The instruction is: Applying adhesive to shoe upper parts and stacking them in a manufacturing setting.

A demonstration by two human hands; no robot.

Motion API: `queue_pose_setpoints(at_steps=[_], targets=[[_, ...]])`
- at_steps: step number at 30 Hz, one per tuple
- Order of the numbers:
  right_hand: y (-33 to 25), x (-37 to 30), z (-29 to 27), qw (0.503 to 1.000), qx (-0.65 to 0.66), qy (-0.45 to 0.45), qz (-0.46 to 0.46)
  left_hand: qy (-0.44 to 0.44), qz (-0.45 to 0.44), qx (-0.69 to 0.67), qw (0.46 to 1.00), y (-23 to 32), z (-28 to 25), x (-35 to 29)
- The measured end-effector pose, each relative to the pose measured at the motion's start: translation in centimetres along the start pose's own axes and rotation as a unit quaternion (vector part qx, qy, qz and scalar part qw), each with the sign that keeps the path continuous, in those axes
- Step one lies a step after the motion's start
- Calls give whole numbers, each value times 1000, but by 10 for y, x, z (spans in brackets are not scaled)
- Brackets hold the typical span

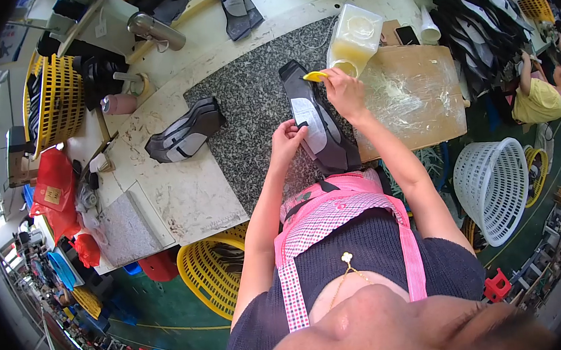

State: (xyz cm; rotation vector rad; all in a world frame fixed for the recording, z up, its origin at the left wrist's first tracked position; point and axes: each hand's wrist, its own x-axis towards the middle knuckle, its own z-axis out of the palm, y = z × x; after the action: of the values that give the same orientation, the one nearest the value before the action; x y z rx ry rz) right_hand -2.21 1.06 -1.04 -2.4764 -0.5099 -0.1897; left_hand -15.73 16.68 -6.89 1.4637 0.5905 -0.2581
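A black and grey shoe-upper piece point(312, 121) lies lengthwise on the speckled stone slab point(245, 90) in front of me. My left hand point(287, 142) grips its left edge, thumb and fingers pinched there. Over its far end, my right hand point(345, 92) holds a small flat yellow tool point(315, 76), whose exact kind I cannot make out. Just beyond that hand stands a clear plastic container point(353, 36) with yellowish contents. Left of my left hand, a small stack of similar upper pieces point(186, 130) rests across the slab's edge.
A stained cardboard sheet point(415, 98) lies to the right, with a phone point(407, 35) behind it. Many dark pieces point(482, 27) are heaped at the far right. A steel flask point(156, 30) and a pink cup point(118, 104) stand left. Baskets, including a white one point(491, 188), flank the table.
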Motion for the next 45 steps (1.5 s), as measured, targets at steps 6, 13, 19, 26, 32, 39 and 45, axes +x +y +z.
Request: queue_pose_setpoints(at_steps=[6,13,19,26,32,39,45], targets=[[6,8,-9,995,48,-54,72,-23,11,-25,999,-7,0,5],[37,-36,-9,970,189,-89,122,-35,8,-53,998,-2,1,5],[28,-47,-18,938,270,-55,210,-47,9,-59,997,1,0,8],[52,-86,-38,958,247,-81,120,-47,10,-18,999,9,2,7],[33,-109,-37,962,253,-29,98,-48,-10,-38,998,6,3,15],[44,-135,-58,976,217,-20,14,-26,15,-114,993,3,7,12],[73,-171,-64,983,108,-102,-109,-25,-2,-104,994,0,5,14]])
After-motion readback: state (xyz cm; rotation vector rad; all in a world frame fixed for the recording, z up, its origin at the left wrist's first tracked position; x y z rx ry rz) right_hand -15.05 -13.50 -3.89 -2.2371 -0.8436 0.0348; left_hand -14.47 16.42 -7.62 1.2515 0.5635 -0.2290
